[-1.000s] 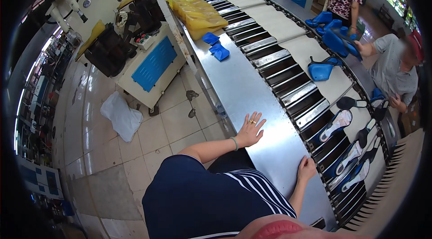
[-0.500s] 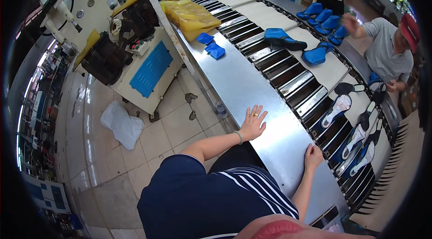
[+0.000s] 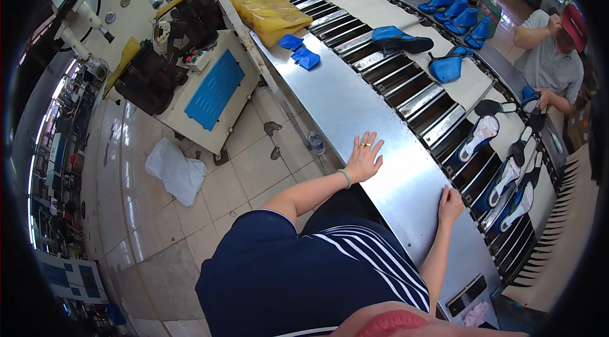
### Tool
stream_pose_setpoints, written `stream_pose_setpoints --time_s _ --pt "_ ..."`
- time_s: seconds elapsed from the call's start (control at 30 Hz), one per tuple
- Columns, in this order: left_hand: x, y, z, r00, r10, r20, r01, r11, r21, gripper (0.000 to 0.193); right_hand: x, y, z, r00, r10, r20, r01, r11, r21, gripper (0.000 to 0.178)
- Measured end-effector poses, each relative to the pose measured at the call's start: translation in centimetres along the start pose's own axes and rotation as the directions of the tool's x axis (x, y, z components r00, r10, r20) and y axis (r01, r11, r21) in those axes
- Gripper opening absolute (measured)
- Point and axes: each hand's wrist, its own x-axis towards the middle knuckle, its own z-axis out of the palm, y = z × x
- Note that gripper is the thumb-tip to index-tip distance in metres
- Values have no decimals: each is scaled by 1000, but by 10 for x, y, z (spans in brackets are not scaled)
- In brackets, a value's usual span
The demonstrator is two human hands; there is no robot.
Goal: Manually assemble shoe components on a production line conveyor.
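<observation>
My left hand (image 3: 364,160) lies palm down with spread fingers on the bare metal ledge (image 3: 336,105) beside the conveyor. There is a ring on one finger and a green bangle on the wrist. Farther right, my right hand (image 3: 451,205) rests at the ledge's conveyor-side edge, its fingers curled and no object visible in them. Closest to it on the rollers (image 3: 438,126) are several sandals on blue lasts, soles up, including one sandal (image 3: 480,138) with a pale sole. Farther up sit a dark-soled shoe on a blue last (image 3: 401,40) and another blue last (image 3: 446,69).
Across the conveyor a co-worker (image 3: 550,61) in a red cap holds a blue last (image 3: 531,97). Several blue lasts (image 3: 466,20) stand on the far ledge. Yellow plastic sheeting (image 3: 269,15), blue pieces (image 3: 305,58), a phone (image 3: 466,294) and a pink cloth (image 3: 476,315) lie on my side.
The co-worker's raised hand has moved from near the standing lasts to the cap. My view has shifted slightly; my hands keep their places on the ledge.
</observation>
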Motion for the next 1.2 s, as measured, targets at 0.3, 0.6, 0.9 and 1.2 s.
stream_pose_setpoints --time_s 0.3,0.6,0.9,1.2 --pt "0 1 0 1000 -9 15 9 1000 -19 51 -16 -16 -34 977 116 181 -154 965 212 28" --pt "-3 2 0 999 -7 40 7 1000 -23 50 -67 -24 -70 969 141 201 -176 970 170 22" --pt "13 -1 -21 960 48 276 -61 997 38 58 -103 -4 -86 954 240 179 -226 969 -100 45" --pt "33 -35 -28 853 386 352 -389 919 -63 64 -102 -5 -97 920 293 262 -228 941 -250 52"
